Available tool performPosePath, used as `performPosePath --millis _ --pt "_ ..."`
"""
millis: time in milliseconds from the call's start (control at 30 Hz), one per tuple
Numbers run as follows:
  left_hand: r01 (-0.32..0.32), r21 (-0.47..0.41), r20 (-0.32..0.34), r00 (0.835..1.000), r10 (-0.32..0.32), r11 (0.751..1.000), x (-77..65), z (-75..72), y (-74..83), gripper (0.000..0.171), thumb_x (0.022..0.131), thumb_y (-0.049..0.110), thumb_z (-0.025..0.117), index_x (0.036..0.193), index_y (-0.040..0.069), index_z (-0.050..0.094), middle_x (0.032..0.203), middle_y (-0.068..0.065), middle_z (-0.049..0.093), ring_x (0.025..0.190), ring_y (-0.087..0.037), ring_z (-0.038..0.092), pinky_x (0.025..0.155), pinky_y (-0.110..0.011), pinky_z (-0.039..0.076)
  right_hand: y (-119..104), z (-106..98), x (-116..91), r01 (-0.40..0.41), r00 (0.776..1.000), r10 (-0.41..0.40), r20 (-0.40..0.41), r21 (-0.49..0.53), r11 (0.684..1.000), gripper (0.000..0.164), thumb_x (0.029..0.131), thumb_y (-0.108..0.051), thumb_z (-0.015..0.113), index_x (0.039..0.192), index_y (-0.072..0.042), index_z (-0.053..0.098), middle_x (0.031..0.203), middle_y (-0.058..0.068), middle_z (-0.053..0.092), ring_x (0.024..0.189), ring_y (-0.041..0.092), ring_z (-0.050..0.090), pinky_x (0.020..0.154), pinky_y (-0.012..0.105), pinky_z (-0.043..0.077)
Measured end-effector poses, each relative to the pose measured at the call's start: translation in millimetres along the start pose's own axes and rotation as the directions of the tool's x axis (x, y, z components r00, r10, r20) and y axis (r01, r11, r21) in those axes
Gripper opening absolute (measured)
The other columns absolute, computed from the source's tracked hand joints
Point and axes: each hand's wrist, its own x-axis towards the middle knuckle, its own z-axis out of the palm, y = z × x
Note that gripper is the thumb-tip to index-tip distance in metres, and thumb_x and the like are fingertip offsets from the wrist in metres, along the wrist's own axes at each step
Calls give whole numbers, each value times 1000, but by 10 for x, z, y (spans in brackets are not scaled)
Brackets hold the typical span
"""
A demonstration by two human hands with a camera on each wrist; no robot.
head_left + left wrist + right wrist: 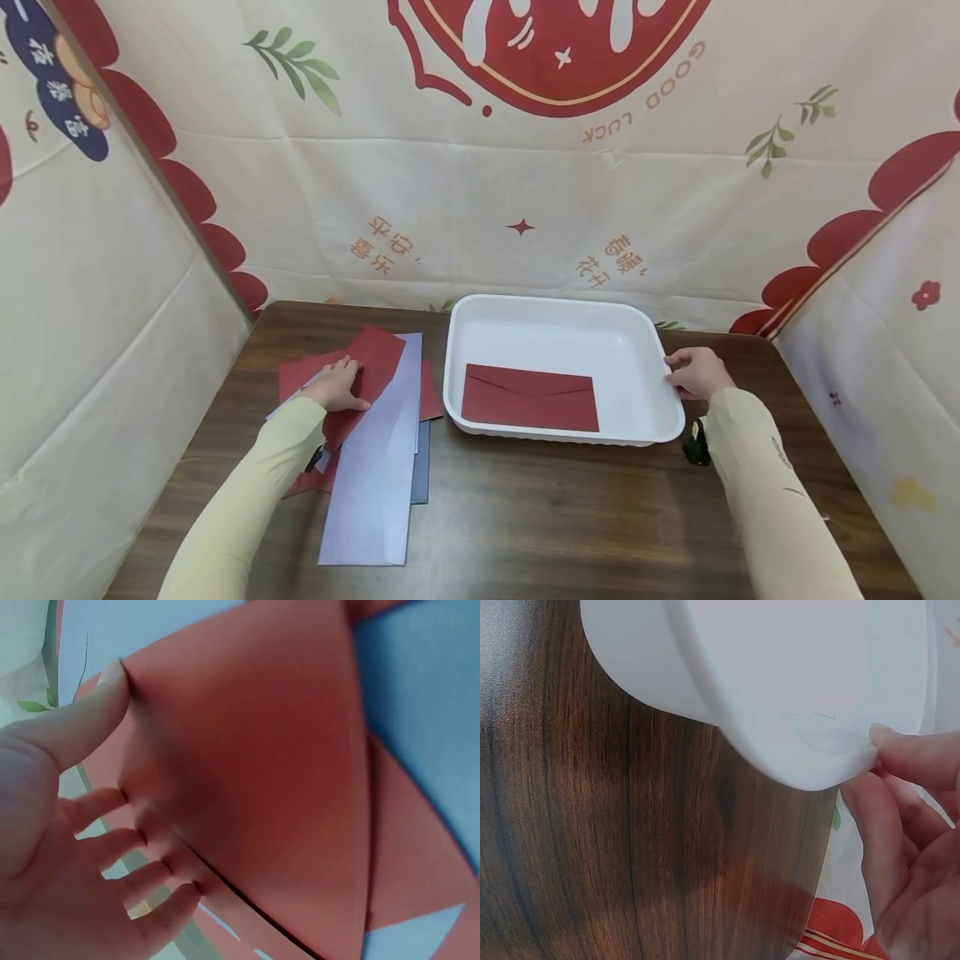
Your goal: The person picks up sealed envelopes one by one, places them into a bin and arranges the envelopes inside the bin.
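Note:
A red envelope (382, 354) lies slanted on top of a loose pile of envelopes at the left. My left hand (335, 386) grips it near one end, thumb at one edge and fingertips at the other, as the left wrist view shows. Under it are a long lavender envelope (367, 508), more red paper and a blue-grey envelope (422, 475). My right hand (697, 372) pinches the right rim of a white tray (555, 302) between thumb and fingers. Inside the tray, a red envelope (528, 404) rests flat along the front side, its flap line visible.
The tray and the pile stand on a dark wooden table (540, 508). A printed cloth (480, 192) hangs behind the table's back edge, with more cloth on both sides.

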Motion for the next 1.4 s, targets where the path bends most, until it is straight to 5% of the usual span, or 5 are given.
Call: performPosePath --millis 200,533,967,1200,1400 --pt "-29 -20 8 1000 29 999 22 -66 -34 75 73 18 75 132 -5 36 140 -32 25 128 -49 20 100 -59 23 -19 4 21 -3 1000 3 4 2 1000 45 80 -7 65 119 10 50 98 24 56 76 23 59 66 36 53" --pt "134 -9 -16 991 -134 991 12 12 56 75 79 37 66 135 0 32 133 -30 30 112 -48 30 84 -60 38 -27 -13 15 10 1000 -10 2 -1 1000 43 80 -7 64 117 11 51 96 22 56 73 22 58 66 38 53" --pt "-85 -88 20 996 87 992 49 -29 -113 67 78 20 70 134 3 39 143 -28 23 129 -53 12 97 -66 19 42 -26 -65 9 1000 -9 -3 -10 1000 44 79 -6 66 116 12 51 94 22 56 73 23 57 64 37 53" --pt "50 -41 -63 997 -52 998 61 29 12 65 83 36 62 134 3 37 135 -30 28 114 -52 29 88 -63 33 24 -31 -65 7 1000 -7 3 -11 1000 43 80 -6 64 116 12 50 92 20 56 73 23 57 65 38 53" --pt "-51 -41 -48 998 49 998 89 61 -30 65 79 28 69 133 6 40 139 -28 26 123 -57 19 92 -67 26 5 -21 -84 11 1000 -11 -2 -7 1000 43 79 -4 65 115 13 50 89 19 57 71 21 57 65 37 53"
